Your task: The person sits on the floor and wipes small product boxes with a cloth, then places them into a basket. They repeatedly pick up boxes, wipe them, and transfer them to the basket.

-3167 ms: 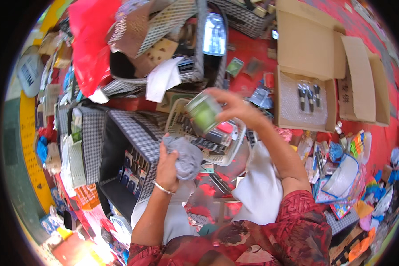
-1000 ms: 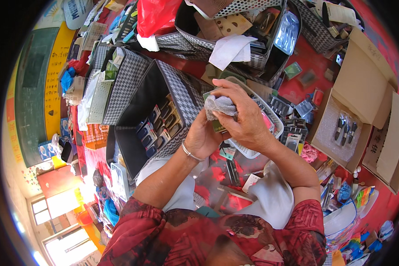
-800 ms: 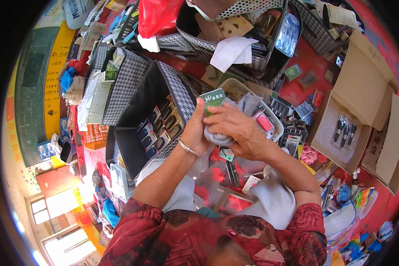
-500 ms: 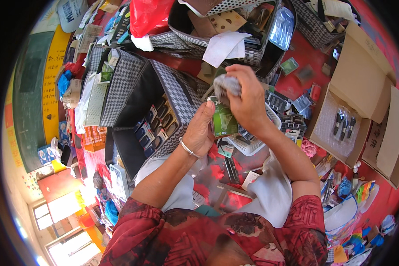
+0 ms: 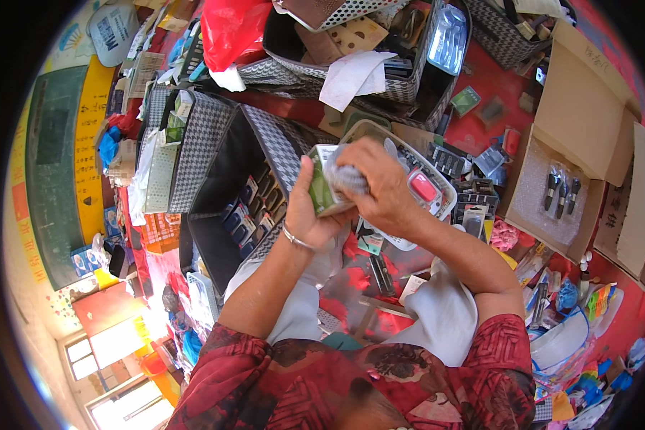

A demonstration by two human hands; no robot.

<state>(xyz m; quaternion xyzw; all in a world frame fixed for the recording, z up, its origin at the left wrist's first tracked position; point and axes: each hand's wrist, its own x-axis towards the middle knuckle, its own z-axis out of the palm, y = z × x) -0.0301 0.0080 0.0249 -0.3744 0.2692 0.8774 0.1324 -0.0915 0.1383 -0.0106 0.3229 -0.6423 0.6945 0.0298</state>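
Observation:
My left hand (image 5: 309, 219) grips a small green-and-white light bulb box (image 5: 319, 185) in front of my chest, its thumb along one side. A grey cloth (image 5: 345, 177) is bunched in my right hand (image 5: 388, 192) and pressed against the white face of the box. Part of the box is hidden behind the cloth and fingers. Just beyond and right of my hands sits a white plastic basket (image 5: 448, 195) with assorted small goods, among them a red-and-white packet (image 5: 423, 186).
To the left, a houndstooth storage box (image 5: 283, 136) holds rows of carded packets (image 5: 245, 215). An open cardboard carton (image 5: 523, 172) with bagged black-handled tools stands at the right. Further bins (image 5: 408, 89) and a red plastic bag (image 5: 226, 36) lie at the far side.
Both hands have shifted left and slightly down with the box, which has turned to show a white face. The cloth has moved from its top onto that face. More of the basket shows.

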